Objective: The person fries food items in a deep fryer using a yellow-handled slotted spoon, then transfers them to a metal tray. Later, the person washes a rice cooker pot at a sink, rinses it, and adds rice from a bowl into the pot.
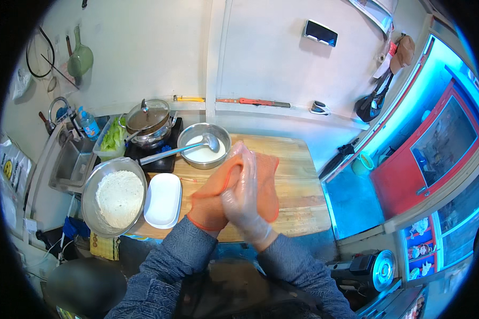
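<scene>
Right hand (246, 198), in a clear plastic glove, grasps a fold of orange mesh cloth (269, 183); the left hand (210, 204) is mostly hidden by the mesh, so whether it is clenched cannot be told. Both are together above the front of the desk (303, 202), whose pale wooden top shows its grain and seams.

Near the cloth, a steel bowl (223, 160) holds white liquid (197, 154), with a ladle (167, 154) lying over its rim. Farther left, a lidded pot (153, 139) sits on a black cooker (165, 166) beside a tub of green leaves (113, 139). A white tray (162, 199) lies just beside a wide metal bowl (89, 204) of white powder (121, 196). Beyond these is a steel sink (72, 166).

White walls (271, 58) rise behind, with a yellow cutter (189, 99) and a red-handled tool (263, 102) on a narrow ledge. On the right, a red door (396, 173) with a glass pane stands by a floor in bluish light.

The cloth is thin and finely netted, edged in brighter orange-red; it bunches between the hands and spreads flatter to the right.
</scene>
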`<action>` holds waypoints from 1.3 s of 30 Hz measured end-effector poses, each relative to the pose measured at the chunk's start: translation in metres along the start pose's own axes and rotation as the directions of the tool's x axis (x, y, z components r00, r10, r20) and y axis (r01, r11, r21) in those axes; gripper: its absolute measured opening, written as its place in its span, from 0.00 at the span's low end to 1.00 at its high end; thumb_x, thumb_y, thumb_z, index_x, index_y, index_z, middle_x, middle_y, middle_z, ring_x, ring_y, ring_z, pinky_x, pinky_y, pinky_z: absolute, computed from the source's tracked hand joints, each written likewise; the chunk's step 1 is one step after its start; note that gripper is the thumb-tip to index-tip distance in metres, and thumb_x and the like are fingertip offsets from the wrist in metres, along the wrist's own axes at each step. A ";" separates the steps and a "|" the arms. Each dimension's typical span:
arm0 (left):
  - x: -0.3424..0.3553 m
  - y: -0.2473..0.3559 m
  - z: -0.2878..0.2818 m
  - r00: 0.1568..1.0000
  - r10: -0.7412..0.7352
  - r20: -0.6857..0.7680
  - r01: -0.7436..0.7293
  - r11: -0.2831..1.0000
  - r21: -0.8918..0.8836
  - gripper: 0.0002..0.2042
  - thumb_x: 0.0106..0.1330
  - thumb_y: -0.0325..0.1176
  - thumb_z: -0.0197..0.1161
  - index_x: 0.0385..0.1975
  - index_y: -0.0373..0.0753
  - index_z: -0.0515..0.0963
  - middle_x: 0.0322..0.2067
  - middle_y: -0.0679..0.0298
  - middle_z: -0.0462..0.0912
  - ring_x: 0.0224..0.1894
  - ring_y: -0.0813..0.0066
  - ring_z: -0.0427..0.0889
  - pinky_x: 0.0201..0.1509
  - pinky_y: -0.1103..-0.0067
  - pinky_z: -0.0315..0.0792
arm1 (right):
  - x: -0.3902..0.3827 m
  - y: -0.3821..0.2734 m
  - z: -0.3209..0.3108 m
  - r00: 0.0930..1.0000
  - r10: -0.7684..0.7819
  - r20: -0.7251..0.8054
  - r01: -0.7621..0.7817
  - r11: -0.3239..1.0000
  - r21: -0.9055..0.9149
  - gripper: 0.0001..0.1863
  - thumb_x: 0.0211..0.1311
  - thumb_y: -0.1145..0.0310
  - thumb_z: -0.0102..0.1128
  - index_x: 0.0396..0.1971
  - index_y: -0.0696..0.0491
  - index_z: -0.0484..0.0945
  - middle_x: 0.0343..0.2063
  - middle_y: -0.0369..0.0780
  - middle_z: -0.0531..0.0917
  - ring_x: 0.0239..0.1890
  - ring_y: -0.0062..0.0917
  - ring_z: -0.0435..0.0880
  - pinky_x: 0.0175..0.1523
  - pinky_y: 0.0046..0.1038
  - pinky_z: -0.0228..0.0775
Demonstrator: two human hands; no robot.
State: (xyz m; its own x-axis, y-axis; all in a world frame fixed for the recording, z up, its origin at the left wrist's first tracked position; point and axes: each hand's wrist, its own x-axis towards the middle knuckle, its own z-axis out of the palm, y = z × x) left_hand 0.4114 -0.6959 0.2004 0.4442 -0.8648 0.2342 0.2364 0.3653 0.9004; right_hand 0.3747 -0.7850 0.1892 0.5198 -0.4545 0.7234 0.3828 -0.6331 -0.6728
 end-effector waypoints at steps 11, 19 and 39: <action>0.029 0.005 0.043 0.986 0.154 0.067 -0.168 0.903 0.396 0.31 0.67 0.38 0.52 0.66 0.30 0.51 0.66 0.47 0.55 0.69 0.60 0.54 0.71 0.73 0.46 | 0.028 0.000 -0.069 0.882 0.414 0.224 -0.469 0.736 0.488 0.24 0.64 0.58 0.51 0.53 0.57 0.62 0.52 0.47 0.66 0.50 0.37 0.66 0.55 0.36 0.61; 0.069 -0.019 0.032 0.982 0.073 -0.173 -0.174 0.698 -0.695 0.30 0.71 0.43 0.43 0.66 0.31 0.48 0.65 0.45 0.53 0.69 0.58 0.53 0.71 0.70 0.49 | 0.004 0.025 -0.047 0.799 0.260 0.543 -0.472 0.830 0.297 0.36 0.64 0.53 0.53 0.65 0.57 0.54 0.60 0.47 0.64 0.63 0.38 0.62 0.67 0.36 0.54; 0.046 -0.087 0.031 0.927 -0.017 -0.375 -0.164 0.881 -0.444 0.19 0.66 0.30 0.51 0.56 0.30 0.67 0.50 0.56 0.73 0.54 0.69 0.71 0.61 0.75 0.65 | -0.013 0.066 -0.047 0.892 0.036 0.451 0.240 0.808 -0.539 0.03 0.60 0.73 0.54 0.34 0.52 0.71 0.36 0.36 0.73 0.41 0.21 0.72 0.45 0.21 0.67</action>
State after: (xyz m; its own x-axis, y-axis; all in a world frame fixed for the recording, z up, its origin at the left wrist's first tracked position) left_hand 0.3849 -0.7780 0.1440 0.7317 -0.6785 0.0648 0.5194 0.6166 0.5916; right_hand 0.3576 -0.8500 0.1428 0.8216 -0.1452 0.5512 0.0227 -0.9579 -0.2861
